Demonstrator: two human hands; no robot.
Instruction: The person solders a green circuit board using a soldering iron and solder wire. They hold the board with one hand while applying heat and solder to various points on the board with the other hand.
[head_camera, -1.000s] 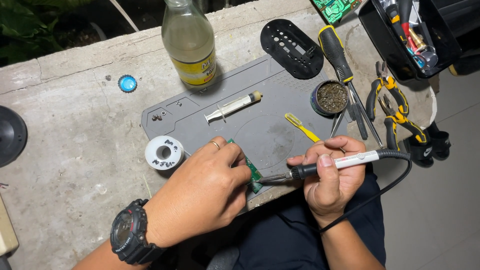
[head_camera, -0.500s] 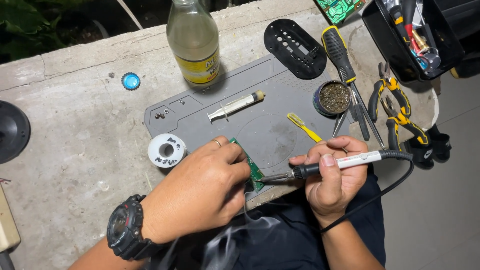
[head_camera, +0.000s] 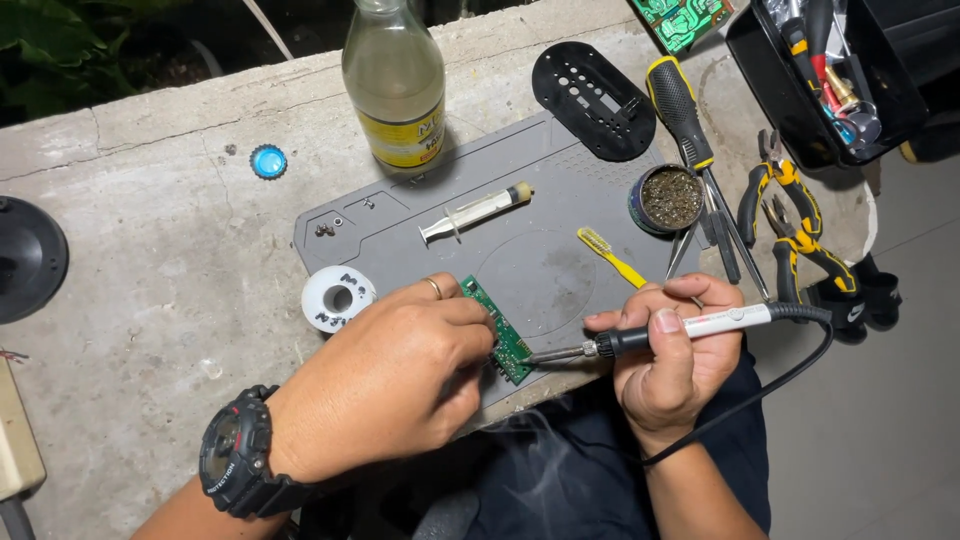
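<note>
Little has moved since the earlier frame: both hands stay low in the centre, and a thin wisp of smoke now drifts below the board.

Head view: the left hand (head_camera: 385, 385) is curled, its fingertips pinching the small green circuit board (head_camera: 503, 340) tilted at the lower edge of the grey mat (head_camera: 560, 240). The right hand (head_camera: 672, 365) is wrapped around the soldering iron (head_camera: 690, 328), its tip touching the board's lower end. A solder spool (head_camera: 337, 298) lies just left of the left hand.

To solder cleanly, I judge the board should be held rigid, the tip resting briefly on the joint, and fingers clear of the hot metal.
</note>
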